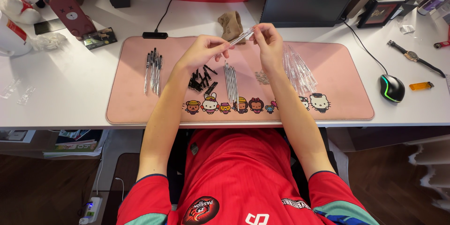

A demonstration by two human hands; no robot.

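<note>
Your left hand and right hand are both raised above the middle of the pink mat, forearms reaching forward from your body and converging, wrists slightly bent inward. Each hand is pinched shut, thumb and fingertips closed on opposite ends of one clear pen tube, which spans the small gap between them, tilted with its right end higher. The tube is thin, see-through and glinting. It sits in the air over the mat, not touching the bench. Below your hands lie a row of thin refills, a heap of black caps to their left, and a small cluster of tiny springs. A fan of clear tubes lies just right of your right forearm; finished pens lie well to the left.
</note>
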